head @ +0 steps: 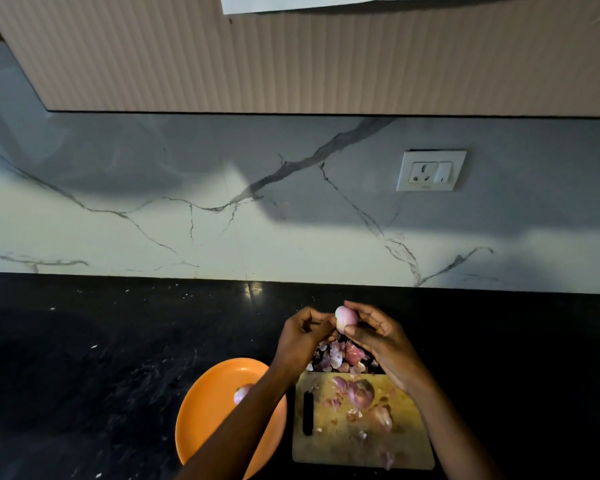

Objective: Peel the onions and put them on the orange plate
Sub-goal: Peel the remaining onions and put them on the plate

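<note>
My right hand grips a small, pale pink peeled onion above the black counter, fingers and thumb curled round it. My left hand is at the onion's left side, fingers curled and pinching at its skin. An orange plate lies at the lower left, partly under my left forearm, with one peeled onion on it. On the wooden cutting board lie two unpeeled onions and loose skins.
A pile of pink onion skins lies on the counter just behind the board. The black counter stretches left. A marble backsplash with a wall socket rises behind.
</note>
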Demonstrator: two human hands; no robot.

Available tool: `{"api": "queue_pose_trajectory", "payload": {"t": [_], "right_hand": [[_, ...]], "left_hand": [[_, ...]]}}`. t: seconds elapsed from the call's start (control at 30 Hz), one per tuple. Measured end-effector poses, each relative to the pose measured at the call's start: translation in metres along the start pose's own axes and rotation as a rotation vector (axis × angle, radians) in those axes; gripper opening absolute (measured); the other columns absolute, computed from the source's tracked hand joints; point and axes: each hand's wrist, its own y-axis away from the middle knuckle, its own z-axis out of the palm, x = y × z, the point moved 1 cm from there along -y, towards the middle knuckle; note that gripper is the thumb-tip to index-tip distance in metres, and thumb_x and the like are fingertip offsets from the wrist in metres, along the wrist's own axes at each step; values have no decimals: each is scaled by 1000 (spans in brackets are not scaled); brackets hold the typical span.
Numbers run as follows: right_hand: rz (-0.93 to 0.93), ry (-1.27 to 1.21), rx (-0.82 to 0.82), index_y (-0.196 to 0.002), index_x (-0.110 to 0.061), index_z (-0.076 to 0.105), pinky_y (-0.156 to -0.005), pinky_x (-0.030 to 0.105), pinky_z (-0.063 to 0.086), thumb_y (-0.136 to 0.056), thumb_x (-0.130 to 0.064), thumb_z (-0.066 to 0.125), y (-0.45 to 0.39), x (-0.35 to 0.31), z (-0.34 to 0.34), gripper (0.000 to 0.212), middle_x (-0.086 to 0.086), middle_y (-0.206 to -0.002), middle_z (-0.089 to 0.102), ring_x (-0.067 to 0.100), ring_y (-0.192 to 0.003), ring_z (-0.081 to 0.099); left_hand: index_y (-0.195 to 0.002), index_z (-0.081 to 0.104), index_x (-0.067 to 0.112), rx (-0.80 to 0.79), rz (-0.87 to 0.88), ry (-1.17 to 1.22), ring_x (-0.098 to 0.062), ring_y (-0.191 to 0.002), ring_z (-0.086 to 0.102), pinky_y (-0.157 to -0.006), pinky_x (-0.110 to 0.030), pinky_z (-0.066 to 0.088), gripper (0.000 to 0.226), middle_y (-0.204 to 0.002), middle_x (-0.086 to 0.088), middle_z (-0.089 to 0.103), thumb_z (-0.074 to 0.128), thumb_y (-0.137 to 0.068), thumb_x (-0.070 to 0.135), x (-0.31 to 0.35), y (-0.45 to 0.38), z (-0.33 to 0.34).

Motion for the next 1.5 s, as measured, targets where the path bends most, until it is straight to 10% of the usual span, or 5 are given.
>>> {"api": "queue_pose_trajectory", "payload": {"t": [0.33,0.67,1.03,1.5], "right_hand": [[-26,88,-4,-126,-21,67,-93,27,55,-84,-11,77,-1,-3,8,44,-3,-122,72,13,-118,66],[18,20,61,-125,-21,67,-96,37,55,-83,-29,73,-4,-3,-5,42,3,-123,72,19,-114,68],[36,73,52,-124,-22,69,-101,43,54,-87,-35,72,-1,1,-4,39,1,-119,73,18,-113,69],[15,120,55,-121,-22,70,-101,43,54,-85,-33,75,-4,1,2,38,1,-117,74,17,-112,69]], "left_hand": [[-78,69,18,152,64,-195,-6,-69,67,-65,-22,54,20,-70,5,71,78,-80,0,-6,-3,-1],[-105,72,25,74,187,-456,5,-93,64,-76,-10,50,11,-99,13,66,67,-96,22,-13,-5,-16],[-97,76,31,23,269,-373,-7,-83,72,-77,-35,60,9,-89,10,76,73,-91,25,-6,-2,-3],[-75,67,22,128,263,-413,-2,-69,66,-61,-11,46,19,-72,7,71,80,-82,10,-5,-4,-3]]}}
